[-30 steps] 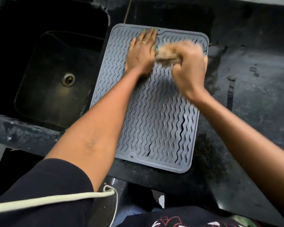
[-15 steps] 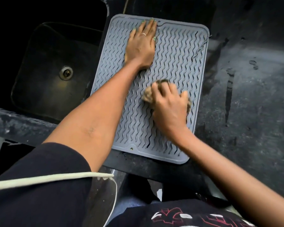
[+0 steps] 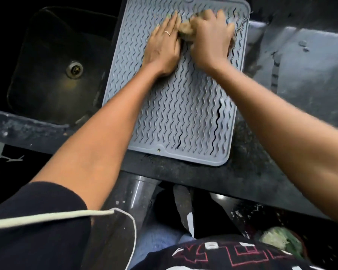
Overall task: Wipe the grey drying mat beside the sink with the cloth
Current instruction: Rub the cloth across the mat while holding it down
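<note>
The grey drying mat, ribbed with wavy ridges, lies on the dark counter just right of the sink. My left hand presses flat on the mat's upper middle, fingers straight, a ring on one finger. Right beside it, my right hand grips a bunched tan cloth against the mat near its far edge. Most of the cloth is hidden under that hand, which is blurred.
A dark sink with a round drain sits left of the mat. Wet black counter spreads to the right. The counter's front edge runs below the mat, with a pipe underneath.
My right hand swept the cloth from the mat's middle back up to the far edge, next to my left hand. The left hand stayed pressed in place.
</note>
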Action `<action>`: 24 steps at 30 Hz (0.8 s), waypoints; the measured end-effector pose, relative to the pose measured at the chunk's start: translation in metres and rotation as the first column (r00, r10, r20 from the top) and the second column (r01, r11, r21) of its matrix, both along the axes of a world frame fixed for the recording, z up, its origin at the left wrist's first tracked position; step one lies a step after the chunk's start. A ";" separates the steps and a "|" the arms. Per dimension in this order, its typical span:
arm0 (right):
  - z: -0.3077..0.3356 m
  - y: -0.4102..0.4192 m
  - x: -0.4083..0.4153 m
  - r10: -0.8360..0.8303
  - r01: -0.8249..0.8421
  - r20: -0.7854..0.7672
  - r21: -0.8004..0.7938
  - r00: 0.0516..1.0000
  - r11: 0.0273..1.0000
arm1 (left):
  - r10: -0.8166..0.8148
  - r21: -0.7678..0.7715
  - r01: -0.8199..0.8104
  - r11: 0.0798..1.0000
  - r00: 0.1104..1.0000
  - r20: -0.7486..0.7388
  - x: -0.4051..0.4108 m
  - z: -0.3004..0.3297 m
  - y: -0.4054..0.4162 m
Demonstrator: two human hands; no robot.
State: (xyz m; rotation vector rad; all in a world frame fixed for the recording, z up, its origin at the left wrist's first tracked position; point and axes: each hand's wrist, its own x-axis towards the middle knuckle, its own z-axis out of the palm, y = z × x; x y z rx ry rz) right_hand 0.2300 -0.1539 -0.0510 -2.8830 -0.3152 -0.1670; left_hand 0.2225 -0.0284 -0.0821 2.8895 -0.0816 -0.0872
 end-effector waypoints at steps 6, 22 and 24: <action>-0.006 -0.008 -0.150 0.096 -0.105 0.058 0.175 0.994 0.979 | -0.007 0.022 0.007 1.000 1.000 -0.020 0.000 0.008 -0.002; -0.006 0.006 -0.043 -0.058 0.057 0.022 0.024 0.998 0.998 | -0.025 0.036 0.026 0.999 0.999 -0.036 -0.047 0.003 0.006; -0.010 0.007 -0.075 -0.028 0.022 0.115 0.056 0.993 0.998 | -0.010 0.038 0.012 0.999 0.999 -0.045 -0.046 0.004 0.006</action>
